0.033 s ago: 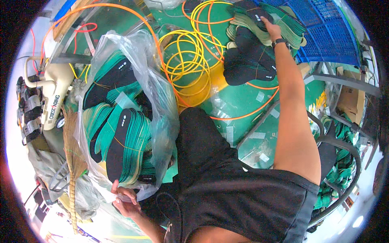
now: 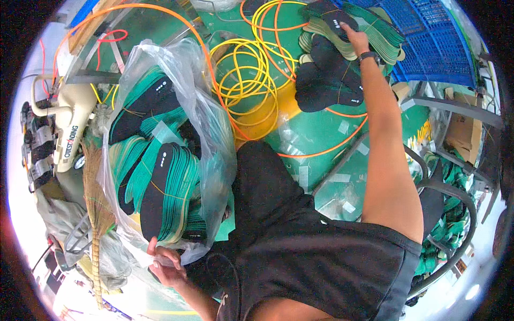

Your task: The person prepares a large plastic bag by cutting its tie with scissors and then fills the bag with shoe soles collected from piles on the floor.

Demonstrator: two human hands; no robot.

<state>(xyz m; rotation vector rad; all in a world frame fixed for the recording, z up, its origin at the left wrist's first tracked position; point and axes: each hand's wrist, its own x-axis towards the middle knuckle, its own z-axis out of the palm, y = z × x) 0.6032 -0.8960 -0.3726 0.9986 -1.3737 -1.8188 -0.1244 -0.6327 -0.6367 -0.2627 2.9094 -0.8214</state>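
My right arm stretches far to the upper right, where my right hand (image 2: 355,40) is closed on a banded bundle of insoles (image 2: 333,20), black on top with green layered edges. It lies on a pile with more bundles, including black insoles (image 2: 326,88) just in front. At the lower left, my left hand (image 2: 168,264) pinches the near rim of a clear plastic bag (image 2: 217,134). Inside the bag are several bundles of black and green insoles (image 2: 170,187), held by thin bands.
A yellow hose (image 2: 246,80) lies coiled on the green floor, with an orange hose (image 2: 316,155) around it. Blue plastic crates (image 2: 436,43) stand at the upper right. A straw broom (image 2: 96,208) and a cream machine (image 2: 69,123) are left of the bag. Grey metal bars (image 2: 455,109) border the right.
My right hand has shifted slightly left, and the insole bundle under it has moved a little the same way. My left hand and the bag stay where they were.
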